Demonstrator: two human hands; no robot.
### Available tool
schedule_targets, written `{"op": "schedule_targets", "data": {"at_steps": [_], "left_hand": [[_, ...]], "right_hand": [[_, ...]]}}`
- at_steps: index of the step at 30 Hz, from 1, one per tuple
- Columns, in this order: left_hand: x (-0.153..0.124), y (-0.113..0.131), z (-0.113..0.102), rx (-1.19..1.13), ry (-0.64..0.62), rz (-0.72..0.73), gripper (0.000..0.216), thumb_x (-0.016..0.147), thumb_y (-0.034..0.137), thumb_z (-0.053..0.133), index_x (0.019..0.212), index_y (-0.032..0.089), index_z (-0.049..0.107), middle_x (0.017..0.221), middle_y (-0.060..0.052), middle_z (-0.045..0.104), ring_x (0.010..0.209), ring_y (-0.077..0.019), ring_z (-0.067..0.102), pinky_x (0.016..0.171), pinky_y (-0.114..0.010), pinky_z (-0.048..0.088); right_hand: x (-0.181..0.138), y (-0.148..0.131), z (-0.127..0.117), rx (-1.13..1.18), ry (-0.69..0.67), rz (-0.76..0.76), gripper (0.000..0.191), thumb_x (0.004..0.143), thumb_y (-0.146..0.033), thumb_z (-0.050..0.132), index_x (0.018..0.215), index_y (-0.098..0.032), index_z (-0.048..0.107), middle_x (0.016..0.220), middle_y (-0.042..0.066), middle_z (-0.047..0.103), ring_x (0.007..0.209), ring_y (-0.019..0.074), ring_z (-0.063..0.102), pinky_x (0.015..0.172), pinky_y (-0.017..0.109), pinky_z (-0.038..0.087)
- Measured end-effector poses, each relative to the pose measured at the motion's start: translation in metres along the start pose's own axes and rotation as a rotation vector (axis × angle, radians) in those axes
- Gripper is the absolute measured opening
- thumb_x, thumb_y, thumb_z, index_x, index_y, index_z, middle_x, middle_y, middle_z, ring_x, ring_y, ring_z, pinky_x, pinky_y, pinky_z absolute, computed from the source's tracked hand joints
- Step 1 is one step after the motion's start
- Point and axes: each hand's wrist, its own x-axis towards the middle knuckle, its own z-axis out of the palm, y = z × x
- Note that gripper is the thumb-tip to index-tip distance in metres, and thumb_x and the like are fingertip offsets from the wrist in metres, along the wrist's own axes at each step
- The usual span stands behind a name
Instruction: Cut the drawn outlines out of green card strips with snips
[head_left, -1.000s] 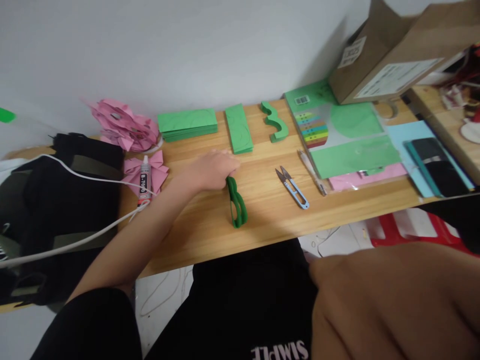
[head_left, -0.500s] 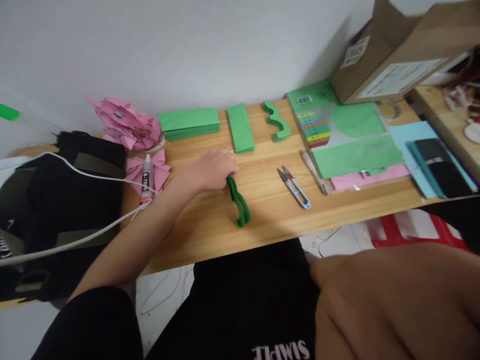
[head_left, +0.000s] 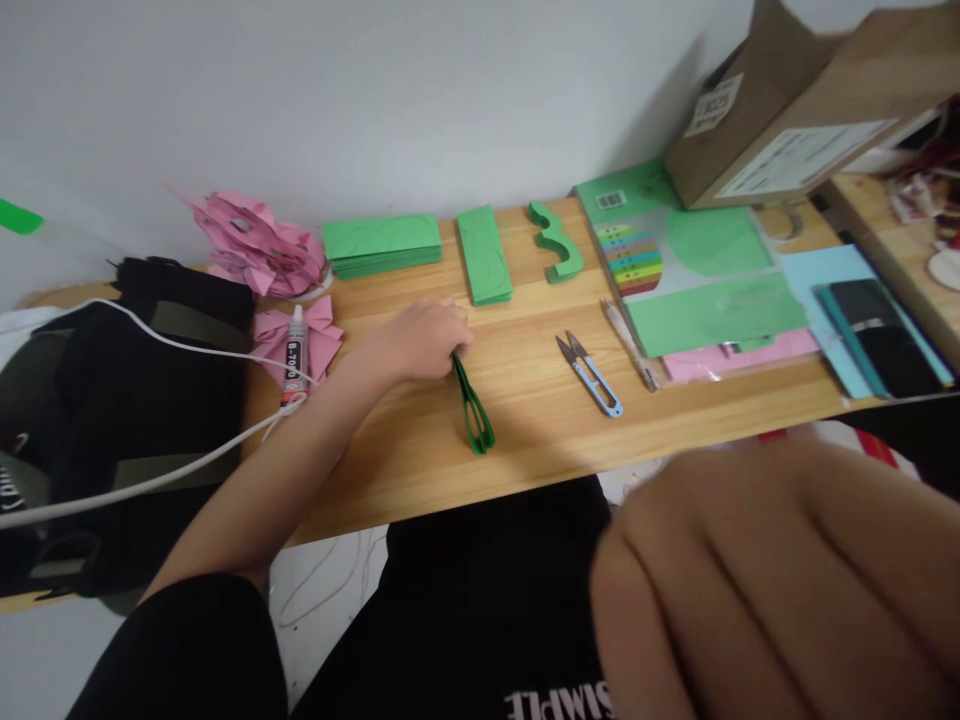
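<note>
My left hand point(head_left: 431, 340) is closed on one end of folded green paper strips point(head_left: 474, 415), whose looped end points toward me over the wooden table. Very near the camera, my right hand point(head_left: 772, 580) shows its back with fingers curled and pressed together; its fingertips are out of sight, so anything in it is hidden. Beyond my left hand lie a stack of green paper rectangles point(head_left: 382, 245), a narrower green stack point(head_left: 484, 255) with drawn curves, and a wavy cut green stack point(head_left: 555, 243). Blue thread snips point(head_left: 590, 375) rest to the right.
A pen point(head_left: 630, 345) lies beside a packet of coloured paper point(head_left: 712, 245). A cardboard box point(head_left: 810, 110) and a dark phone-like object point(head_left: 881, 335) are at right. At left are pink paper pieces point(head_left: 255, 245), a glue tube point(head_left: 296, 355), a white cable point(head_left: 187, 475) and a black bag point(head_left: 150, 400).
My right hand has risen and turned closer to the camera, covering more of the lower right. The green strips' loops have narrowed in my left hand, which stays nearly in place.
</note>
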Motion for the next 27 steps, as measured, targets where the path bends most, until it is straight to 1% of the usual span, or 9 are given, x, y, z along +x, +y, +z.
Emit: {"op": "schedule_targets", "data": {"at_steps": [2,4,5,8,10,15,18,22,27], "left_hand": [[-0.005,-0.001,0.001,-0.032,0.008,-0.021,0.025,0.067,0.005,0.051,0.072,0.017,0.072,0.078,-0.007,0.068,0.086,-0.0227,0.061,0.077,-0.034,0.046],[-0.013,-0.002,0.004,-0.072,0.021,-0.048,0.024,0.068,0.004,0.052,0.072,0.017,0.072,0.077,-0.006,0.069,0.083,-0.0216,0.062,0.076,-0.033,0.046],[-0.017,-0.002,0.005,-0.095,0.029,-0.064,0.023,0.068,0.004,0.053,0.072,0.017,0.071,0.077,-0.006,0.069,0.083,-0.0211,0.062,0.076,-0.033,0.047],[-0.034,0.0,0.01,-0.169,0.066,-0.126,0.021,0.07,0.005,0.054,0.071,0.017,0.07,0.077,-0.005,0.071,0.08,-0.0197,0.064,0.076,-0.031,0.048],[-0.046,0.004,0.014,-0.224,0.101,-0.175,0.019,0.074,0.006,0.054,0.074,0.017,0.07,0.079,-0.004,0.073,0.08,-0.019,0.066,0.075,-0.03,0.049],[-0.067,0.028,0.029,-0.328,0.217,-0.294,0.017,0.079,0.008,0.055,0.08,0.017,0.07,0.082,-0.003,0.073,0.079,-0.0179,0.067,0.073,-0.029,0.052],[-0.07,0.045,0.042,-0.357,0.29,-0.337,0.016,0.08,0.007,0.056,0.081,0.016,0.069,0.082,-0.005,0.071,0.08,-0.0193,0.065,0.074,-0.031,0.052],[-0.068,0.065,0.059,-0.358,0.397,-0.365,0.015,0.087,0.01,0.055,0.089,0.014,0.07,0.089,-0.009,0.068,0.09,-0.0231,0.061,0.082,-0.037,0.052],[-0.064,0.082,0.074,-0.342,0.5,-0.36,0.019,0.094,0.012,0.049,0.099,0.014,0.067,0.096,-0.01,0.065,0.094,-0.0233,0.057,0.084,-0.039,0.05]], "right_hand": [[0.019,0.002,-0.004,-0.105,0.235,-0.039,0.015,0.077,-0.049,0.06,0.074,-0.036,0.066,0.06,-0.001,0.064,0.067,0.0253,0.066,0.064,0.043,0.056],[0.035,0.013,-0.007,-0.213,0.421,-0.036,0.016,0.091,-0.041,0.054,0.095,-0.029,0.064,0.08,0.002,0.068,0.078,0.023,0.066,0.078,0.045,0.055],[0.04,0.022,-0.007,-0.395,0.506,-0.003,0.018,0.091,-0.04,0.056,0.1,-0.025,0.062,0.085,0.005,0.068,0.083,0.0236,0.066,0.081,0.045,0.055],[0.043,0.051,-0.003,-0.791,0.373,0.036,0.047,0.081,-0.045,0.072,0.116,-0.017,0.057,0.107,0.016,0.068,0.103,0.0318,0.065,0.09,0.051,0.054],[0.039,0.064,-0.001,-0.83,0.335,0.016,0.051,0.079,-0.04,0.075,0.12,-0.017,0.055,0.111,0.017,0.068,0.108,0.0326,0.064,0.091,0.051,0.054],[0.033,0.078,-0.013,-0.866,0.391,-0.031,0.037,0.085,-0.024,0.065,0.121,-0.018,0.055,0.111,0.016,0.069,0.105,0.0318,0.064,0.09,0.051,0.054],[0.036,0.086,-0.026,-0.886,0.443,-0.026,0.025,0.084,-0.015,0.057,0.108,-0.02,0.061,0.099,0.013,0.071,0.095,0.0312,0.066,0.085,0.05,0.054],[0.038,0.094,-0.034,-0.882,0.469,-0.024,0.016,0.081,-0.014,0.056,0.093,-0.022,0.064,0.089,0.009,0.071,0.088,0.0292,0.068,0.079,0.046,0.055],[0.039,0.094,-0.028,-0.87,0.506,-0.045,0.015,0.082,-0.014,0.054,0.091,-0.023,0.062,0.088,0.008,0.072,0.087,0.0273,0.068,0.077,0.043,0.055]]}}
